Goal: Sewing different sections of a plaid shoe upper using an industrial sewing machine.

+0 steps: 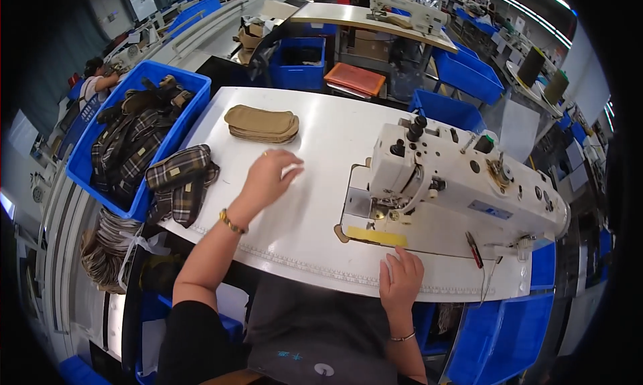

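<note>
My left hand (268, 178) hovers over the white tabletop (301, 217), its thumb apart from the bent fingers and nothing seen between them. Just beyond it lies a stack of tan, rounded oblong fabric pieces (261, 123). My right hand (402, 278) is at the table's front edge, empty, fingers stretched toward a yellow strip (376, 236) on the sewing machine's bed. The white sewing machine (462, 177) stands to the right, its needle area (385, 209) behind the strip. Plaid fabric pouches (184, 181) lie at the table's left edge.
A blue bin (194, 84) heaped with dark plaid pieces stands at the left. Tweezers or snips with red handles (474, 251) lie right of the machine bed. Beyond the table are more blue bins (298, 70) and an orange tray (355, 79). Another person (94, 84) sits far left.
</note>
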Demonstrator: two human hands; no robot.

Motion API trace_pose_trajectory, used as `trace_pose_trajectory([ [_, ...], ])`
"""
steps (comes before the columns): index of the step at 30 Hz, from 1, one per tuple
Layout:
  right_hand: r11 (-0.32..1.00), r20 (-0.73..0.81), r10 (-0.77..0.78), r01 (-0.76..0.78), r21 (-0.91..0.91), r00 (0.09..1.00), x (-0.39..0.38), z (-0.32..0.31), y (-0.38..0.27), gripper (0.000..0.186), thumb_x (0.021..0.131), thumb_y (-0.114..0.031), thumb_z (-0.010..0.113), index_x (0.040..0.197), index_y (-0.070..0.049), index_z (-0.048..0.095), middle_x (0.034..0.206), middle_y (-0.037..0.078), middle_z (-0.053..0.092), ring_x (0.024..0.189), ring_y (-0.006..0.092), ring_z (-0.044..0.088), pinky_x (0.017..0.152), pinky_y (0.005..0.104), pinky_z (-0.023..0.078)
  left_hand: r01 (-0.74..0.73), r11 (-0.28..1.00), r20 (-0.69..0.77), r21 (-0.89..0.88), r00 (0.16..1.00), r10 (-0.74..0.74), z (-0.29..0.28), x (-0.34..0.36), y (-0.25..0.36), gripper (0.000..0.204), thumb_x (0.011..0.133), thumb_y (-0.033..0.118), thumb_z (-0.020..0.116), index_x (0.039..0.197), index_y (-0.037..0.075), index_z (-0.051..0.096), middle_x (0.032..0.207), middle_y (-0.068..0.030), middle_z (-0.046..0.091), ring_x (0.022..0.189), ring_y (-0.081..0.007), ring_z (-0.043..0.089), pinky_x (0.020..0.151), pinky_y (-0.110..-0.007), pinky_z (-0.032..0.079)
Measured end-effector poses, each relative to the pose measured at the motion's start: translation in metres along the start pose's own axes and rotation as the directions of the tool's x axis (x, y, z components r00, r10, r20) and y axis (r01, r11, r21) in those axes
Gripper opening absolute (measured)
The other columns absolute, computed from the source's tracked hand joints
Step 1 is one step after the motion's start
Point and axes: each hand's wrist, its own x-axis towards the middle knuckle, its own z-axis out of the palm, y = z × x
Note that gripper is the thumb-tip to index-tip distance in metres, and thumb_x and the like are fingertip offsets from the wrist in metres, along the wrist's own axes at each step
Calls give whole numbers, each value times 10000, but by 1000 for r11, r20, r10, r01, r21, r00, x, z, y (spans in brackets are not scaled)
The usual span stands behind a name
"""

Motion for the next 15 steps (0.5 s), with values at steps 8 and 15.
trace_pose_trajectory([
  [8, 999, 6, 8, -8, -38, 1000, -2, -2, 0, 155, 812, -84, 703, 950, -15, 694, 1127, 133, 675, 1024, 346, 594, 975, 479, 433, 381, 872, -204, 307, 922, -330, 29, 76, -126, 225, 848, 289, 772, 938, 86, 734, 989, -75, 711, 968, -295, 629, 843, -437, 501],
  [15, 999, -19, 12, -12, -41, 1000, -3, -1, 2, 163, 791, -79, 712, 940, -14, 693, 1128, 135, 670, 1006, 347, 598, 962, 487, 448, 310, 914, -236, 262, 939, -250, 22, 65, -103, 164, 851, 238, 752, 855, 87, 687, 1016, -69, 678, 1035, -316, 596, 843, -472, 451],
])
